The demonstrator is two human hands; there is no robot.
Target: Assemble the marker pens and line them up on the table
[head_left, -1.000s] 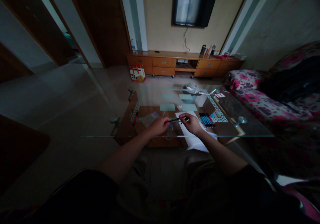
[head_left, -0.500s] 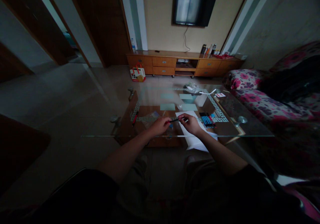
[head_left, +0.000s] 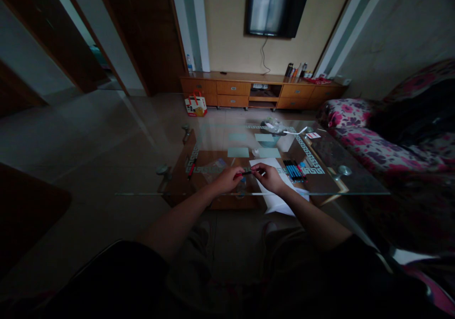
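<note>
A slim dark pen [head_left: 246, 173] with a bit of red at its left end is held level between my two hands, above the near part of the glass table [head_left: 213, 194]. The fingers of my left hand [head_left: 229, 178] pinch its left end. My right hand [head_left: 269, 177] grips the other end between thumb and fingers. White paper sheets [head_left: 275, 199] lie below my right hand. Just right of that hand is a row of blue and black pens [head_left: 293, 171], with red ones at its edge. Off to the left lies a red and black pen [head_left: 191, 169].
A clear plastic bag [head_left: 213, 166] lies left of my hands. Toward the far side are pale green cards [head_left: 238, 152] and a basket [head_left: 267, 140] with crumpled plastic. A flowered sofa [head_left: 373, 134] stands right; a wooden TV cabinet [head_left: 232, 89] is beyond the table.
My right hand has shifted very slightly left, closer to my left hand. Both hands keep their hold on the pen; the things around them have stayed put.
</note>
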